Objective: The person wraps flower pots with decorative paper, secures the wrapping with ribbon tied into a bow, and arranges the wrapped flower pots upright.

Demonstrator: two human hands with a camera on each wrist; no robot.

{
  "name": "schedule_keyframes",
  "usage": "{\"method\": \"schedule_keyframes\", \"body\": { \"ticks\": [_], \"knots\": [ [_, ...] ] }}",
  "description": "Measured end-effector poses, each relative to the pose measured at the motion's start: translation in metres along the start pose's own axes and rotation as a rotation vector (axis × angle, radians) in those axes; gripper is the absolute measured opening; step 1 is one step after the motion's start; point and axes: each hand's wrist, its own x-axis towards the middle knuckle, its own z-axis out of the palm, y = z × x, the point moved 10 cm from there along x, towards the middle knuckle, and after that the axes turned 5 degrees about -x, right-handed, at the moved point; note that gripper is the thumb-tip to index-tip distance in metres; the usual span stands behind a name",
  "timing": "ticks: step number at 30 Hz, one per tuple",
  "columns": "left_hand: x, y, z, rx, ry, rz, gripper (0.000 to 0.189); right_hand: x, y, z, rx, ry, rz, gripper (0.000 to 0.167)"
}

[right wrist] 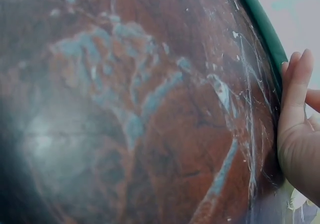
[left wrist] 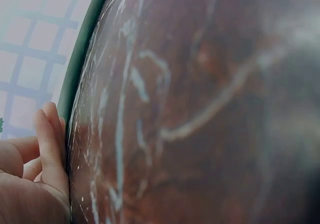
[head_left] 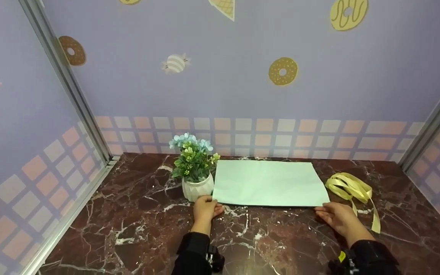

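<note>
A pale green rectangular sheet (head_left: 267,182), which looks like paper, lies flat on the dark red marbled table, its long edge toward me. My left hand (head_left: 206,209) pinches its near left corner, thumb on top and fingers below. At the near right corner, my right hand (head_left: 338,217) pinches the sheet in the same way. From the left wrist, the hand (left wrist: 37,169) shows beside the sheet's green edge (left wrist: 82,59). The right wrist view has the other hand (right wrist: 300,129) against that green edge (right wrist: 262,27); thumb contact is partly hidden there.
Just left of the sheet stands a white pot (head_left: 197,189) with blue artificial flowers (head_left: 191,142), close to my left hand. A loose coil of yellow ribbon (head_left: 350,186) lies to the right, its tails near my right wrist. Patterned walls (head_left: 220,95) enclose the table's back and sides.
</note>
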Motion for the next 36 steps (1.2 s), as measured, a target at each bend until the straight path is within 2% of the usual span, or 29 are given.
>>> {"method": "schedule_keyframes", "body": {
  "ticks": [2,6,8,13,19,24,30,36],
  "knots": [
    [0.0007,0.0003,-0.0008,0.003,0.005,-0.011,0.023,-0.0002,-0.0006,0.0002,0.041,-0.004,0.023,0.044],
    [0.0009,-0.0021,-0.0021,-0.012,-0.014,-0.041,0.027,-0.0012,0.0011,-0.0016,0.119,0.001,0.079,0.061],
    [0.0014,-0.0027,-0.0014,-0.028,-0.03,-0.05,0.028,-0.0003,0.0026,-0.0027,0.157,-0.007,0.105,0.058],
    [0.0023,-0.0026,0.0,-0.084,-0.057,-0.058,0.032,0.0026,0.0064,-0.0014,0.188,-0.037,0.161,0.026],
    [0.0025,-0.0045,0.0015,-0.136,-0.077,-0.096,0.032,0.0035,0.0087,-0.0011,0.146,-0.016,0.216,0.034],
    [0.0029,-0.0037,0.0014,-0.132,-0.082,-0.099,0.034,0.0042,0.0086,-0.0004,0.139,-0.026,0.226,0.04],
    [0.0032,-0.0053,0.0018,-0.127,-0.116,-0.15,0.043,0.0048,0.0079,0.002,0.169,-0.09,0.205,0.038],
    [0.0023,-0.0076,0.0019,-0.235,-0.146,-0.21,0.049,0.005,0.0065,0.0037,0.195,-0.142,0.192,0.036]
  ]
}}
